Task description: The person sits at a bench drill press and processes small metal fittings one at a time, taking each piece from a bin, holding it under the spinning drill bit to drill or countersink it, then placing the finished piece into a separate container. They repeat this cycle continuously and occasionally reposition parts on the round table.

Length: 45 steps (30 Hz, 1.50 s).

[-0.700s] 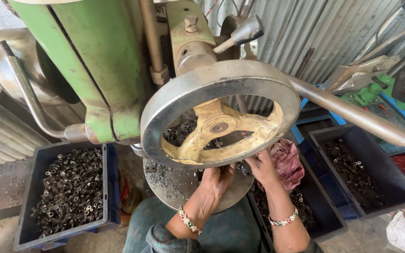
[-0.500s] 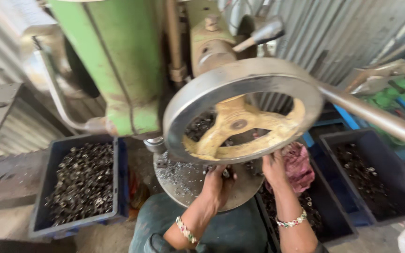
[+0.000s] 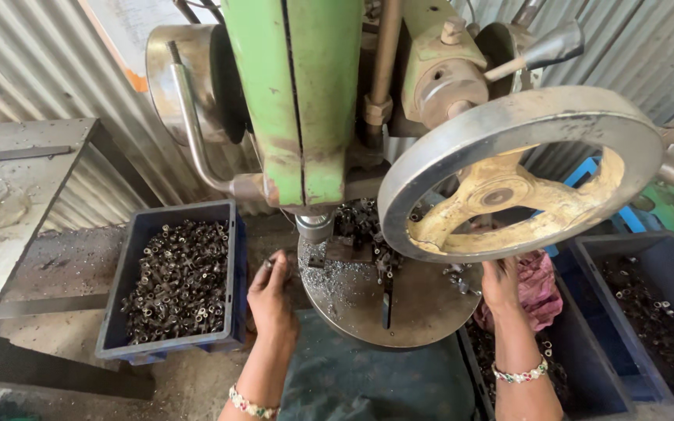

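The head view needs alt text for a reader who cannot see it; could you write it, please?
A person's left hand holds a small metal part beside a green press's round table, while the right hand rests beneath its handwheel. A blue crate of metal parts sits left.

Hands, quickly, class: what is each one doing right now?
Left hand: closed on a small metal part.
Right hand: on the round table; grip cannot be told.

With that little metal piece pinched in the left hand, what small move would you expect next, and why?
Probably a short carry rightward onto the round machine table. The left hand pinches a small metal part between the blue bin of parts and the table, just beside the spindle.
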Each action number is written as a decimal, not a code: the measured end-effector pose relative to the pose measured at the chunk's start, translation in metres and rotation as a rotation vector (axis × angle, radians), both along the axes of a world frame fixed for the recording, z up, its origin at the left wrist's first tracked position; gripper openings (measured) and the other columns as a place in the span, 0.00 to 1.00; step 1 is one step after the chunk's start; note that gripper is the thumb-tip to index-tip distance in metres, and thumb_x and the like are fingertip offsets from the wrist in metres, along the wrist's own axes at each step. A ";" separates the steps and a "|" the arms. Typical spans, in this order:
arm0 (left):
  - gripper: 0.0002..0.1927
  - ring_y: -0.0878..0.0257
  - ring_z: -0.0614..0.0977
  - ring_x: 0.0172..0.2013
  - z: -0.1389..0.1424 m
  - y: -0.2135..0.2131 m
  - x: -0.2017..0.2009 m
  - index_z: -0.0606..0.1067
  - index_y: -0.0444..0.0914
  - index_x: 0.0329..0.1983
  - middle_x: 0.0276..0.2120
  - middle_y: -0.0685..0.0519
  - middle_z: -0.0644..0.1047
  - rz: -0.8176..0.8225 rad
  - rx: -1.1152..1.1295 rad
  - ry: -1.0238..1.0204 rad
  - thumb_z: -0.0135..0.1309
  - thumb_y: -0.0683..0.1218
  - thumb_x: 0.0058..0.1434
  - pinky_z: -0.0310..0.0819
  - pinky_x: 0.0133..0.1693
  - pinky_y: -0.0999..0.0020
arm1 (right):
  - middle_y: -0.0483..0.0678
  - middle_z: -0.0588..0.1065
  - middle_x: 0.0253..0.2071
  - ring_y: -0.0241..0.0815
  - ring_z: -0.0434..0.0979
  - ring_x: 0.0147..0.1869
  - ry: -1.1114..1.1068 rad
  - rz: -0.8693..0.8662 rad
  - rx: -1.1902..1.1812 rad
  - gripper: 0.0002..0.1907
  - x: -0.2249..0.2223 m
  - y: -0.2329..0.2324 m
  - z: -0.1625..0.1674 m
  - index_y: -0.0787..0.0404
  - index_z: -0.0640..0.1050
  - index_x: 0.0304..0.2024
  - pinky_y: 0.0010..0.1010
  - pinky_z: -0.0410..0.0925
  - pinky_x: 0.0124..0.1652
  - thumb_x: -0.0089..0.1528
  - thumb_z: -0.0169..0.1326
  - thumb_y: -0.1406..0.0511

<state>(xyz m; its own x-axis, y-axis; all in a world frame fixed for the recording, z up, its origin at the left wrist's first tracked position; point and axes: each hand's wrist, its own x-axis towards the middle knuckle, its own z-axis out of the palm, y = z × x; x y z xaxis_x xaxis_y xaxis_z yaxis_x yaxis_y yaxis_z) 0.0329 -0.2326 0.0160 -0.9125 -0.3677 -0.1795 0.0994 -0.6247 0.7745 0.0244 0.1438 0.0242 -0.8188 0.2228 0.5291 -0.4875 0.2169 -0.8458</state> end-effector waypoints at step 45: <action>0.03 0.73 0.75 0.36 -0.022 -0.010 -0.066 0.80 0.33 0.39 0.33 0.59 0.78 -0.259 -0.357 0.168 0.59 0.40 0.66 0.70 0.41 0.76 | 0.52 0.75 0.46 0.42 0.76 0.42 -0.157 -0.437 0.270 0.13 -0.059 -0.002 0.036 0.65 0.73 0.55 0.35 0.71 0.42 0.68 0.50 0.69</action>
<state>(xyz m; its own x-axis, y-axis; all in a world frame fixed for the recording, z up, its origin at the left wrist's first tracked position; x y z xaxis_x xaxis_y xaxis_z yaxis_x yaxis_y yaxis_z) -0.0331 -0.2428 -0.0063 -0.9879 -0.1361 0.0747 0.1177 -0.3427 0.9321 -0.0348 0.1422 0.0602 -0.7538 0.4338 0.4935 -0.1752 0.5912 -0.7873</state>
